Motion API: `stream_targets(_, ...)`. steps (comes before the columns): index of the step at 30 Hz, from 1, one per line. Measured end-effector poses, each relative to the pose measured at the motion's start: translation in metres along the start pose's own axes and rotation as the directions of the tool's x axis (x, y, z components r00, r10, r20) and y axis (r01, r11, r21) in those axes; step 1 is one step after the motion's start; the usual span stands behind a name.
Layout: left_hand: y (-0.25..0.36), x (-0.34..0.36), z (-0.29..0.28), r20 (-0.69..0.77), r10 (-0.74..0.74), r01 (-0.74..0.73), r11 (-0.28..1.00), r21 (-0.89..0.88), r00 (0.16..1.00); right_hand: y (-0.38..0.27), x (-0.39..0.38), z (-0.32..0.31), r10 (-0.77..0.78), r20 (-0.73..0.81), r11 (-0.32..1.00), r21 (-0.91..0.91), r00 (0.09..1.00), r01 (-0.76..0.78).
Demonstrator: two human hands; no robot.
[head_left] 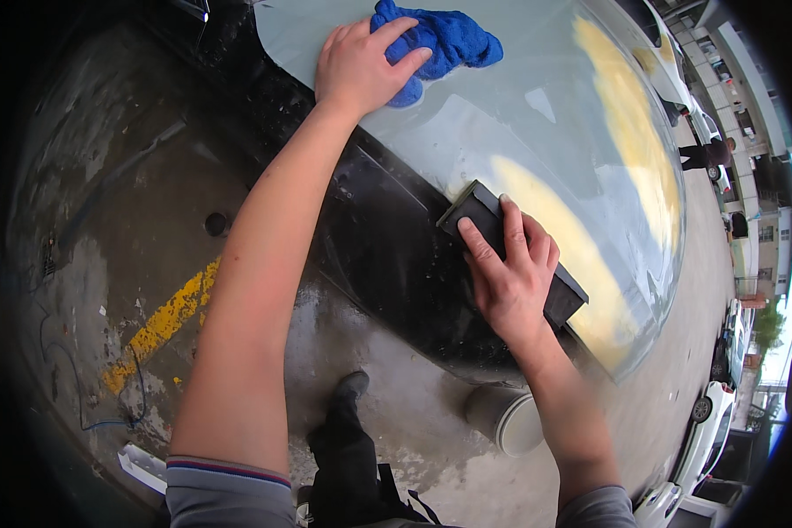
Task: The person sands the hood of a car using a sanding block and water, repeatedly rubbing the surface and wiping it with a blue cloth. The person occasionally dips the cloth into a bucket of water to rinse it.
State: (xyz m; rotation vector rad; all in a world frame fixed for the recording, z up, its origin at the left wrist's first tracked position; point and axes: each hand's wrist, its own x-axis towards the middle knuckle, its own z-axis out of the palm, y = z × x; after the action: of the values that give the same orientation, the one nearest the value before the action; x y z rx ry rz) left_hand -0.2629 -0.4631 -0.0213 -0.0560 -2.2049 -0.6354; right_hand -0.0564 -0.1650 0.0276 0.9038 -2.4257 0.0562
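- Blue cloth (pixel 440 40), bunched up, lies at the top centre of the frame on a pale, glossy car panel (pixel 537 114); the left hand (pixel 361 66) presses on it with fingers spread flat over the fabric rather than curled round it.
- Black block-shaped squeegee (pixel 512 255) sits at the centre right of the frame, along the lower edge of the panel where it meets a dark strip of bodywork (pixel 387 246).
- The right hand (pixel 506 277) lies on top of the squeegee, fingers stretched out and pressing down on its back, thumb at the side.
- Yellowish reflections run across the panel to the upper right.
- Below, wet concrete floor (pixel 132 220) with a worn yellow line (pixel 163 321) at the lower left.
- A grey bucket (pixel 506 418) stands at the lower centre, just beside the person's dark shoe (pixel 352 387).
- White parked cars (pixel 708 422) show at the right rim.
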Motion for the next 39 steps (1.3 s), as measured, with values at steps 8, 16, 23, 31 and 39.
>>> stream_targets(8,-0.002,0.004,0.001,-0.034,0.025,-0.026,0.999,-0.037,0.999,0.001,0.004,0.002,0.025,0.047,0.999,0.033,0.999,-0.027)
stream_targets(16,0.003,0.001,0.002,-0.098,0.082,-0.085,0.996,-0.024,0.992,0.014,0.054,0.018,-0.017,0.002,0.995,0.102,1.0,0.016)
stream_targets(23,0.004,0.005,-0.003,-0.023,0.036,-0.037,0.998,-0.047,0.999,0.024,0.023,-0.002,-0.018,0.076,0.994,0.106,0.997,0.01)
stream_targets(31,-0.002,0.005,-0.011,-0.003,0.009,-0.009,1.0,-0.023,1.0,0.036,-0.031,-0.019,-0.015,0.103,0.997,0.081,0.995,0.007)
stream_targets(39,0.0,0.004,-0.013,0.052,0.01,-0.007,0.999,-0.053,0.999,0.063,0.022,-0.01,0.004,0.127,0.988,0.152,0.992,-0.024)
